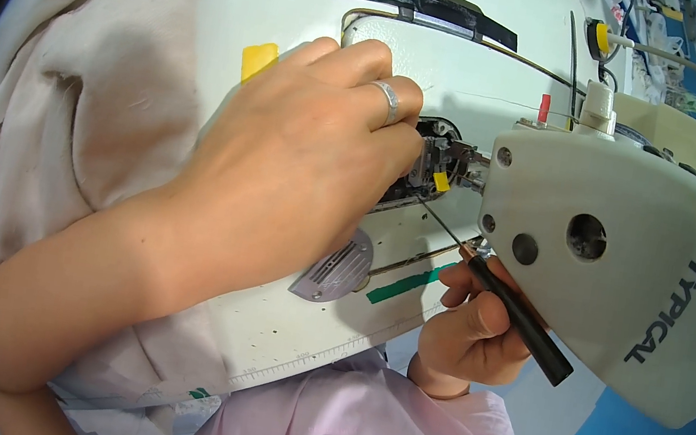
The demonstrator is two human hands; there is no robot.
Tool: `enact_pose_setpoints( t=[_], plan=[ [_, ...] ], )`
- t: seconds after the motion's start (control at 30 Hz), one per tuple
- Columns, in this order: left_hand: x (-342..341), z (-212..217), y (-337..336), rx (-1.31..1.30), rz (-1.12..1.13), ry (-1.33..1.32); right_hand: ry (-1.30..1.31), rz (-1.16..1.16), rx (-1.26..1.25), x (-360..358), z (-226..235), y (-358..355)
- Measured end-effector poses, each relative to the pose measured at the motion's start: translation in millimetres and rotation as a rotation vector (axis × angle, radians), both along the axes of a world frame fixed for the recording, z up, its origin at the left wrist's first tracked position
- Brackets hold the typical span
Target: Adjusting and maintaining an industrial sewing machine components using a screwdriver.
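1. Smooth, matt cream casing, plastic or painted metal, on the sewing machine head.
2. Ridged, dull grey metal on the loose needle plate.
3. Matt black handle on the screwdriver.
4. Coarse, matt beige weave in the cloth.
5. Shiny metal ring.

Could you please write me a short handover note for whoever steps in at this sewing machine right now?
Left hand: fingers at the needle area of the sewing machine, a ring on one finger.
Right hand: holds a thin black screwdriver, tip aimed at the needle area.
The metal plate lies loose on the machine bed; beige cloth is heaped to the left.
Done: plate off.
Left: apparently the work under the needle, then refitting the plate.
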State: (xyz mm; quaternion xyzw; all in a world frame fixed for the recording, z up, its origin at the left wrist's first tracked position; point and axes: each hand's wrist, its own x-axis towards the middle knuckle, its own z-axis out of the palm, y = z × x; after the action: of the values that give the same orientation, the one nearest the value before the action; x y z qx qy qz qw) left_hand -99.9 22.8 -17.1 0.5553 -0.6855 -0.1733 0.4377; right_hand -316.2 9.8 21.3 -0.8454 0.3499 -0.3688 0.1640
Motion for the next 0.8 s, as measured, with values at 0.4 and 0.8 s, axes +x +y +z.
enact_pose_setpoints(
  t=[0.4, 0.8],
  plan=[
    [5, 0, -3, 0.022, 0.002, 0.047, 0.008, 0.017, 0.075, -2, -1, -7],
    [1, -3, 0, 0.015, -0.011, 0.040, 0.140, 0.156, 0.035, -10, -4, -8]
  ],
)
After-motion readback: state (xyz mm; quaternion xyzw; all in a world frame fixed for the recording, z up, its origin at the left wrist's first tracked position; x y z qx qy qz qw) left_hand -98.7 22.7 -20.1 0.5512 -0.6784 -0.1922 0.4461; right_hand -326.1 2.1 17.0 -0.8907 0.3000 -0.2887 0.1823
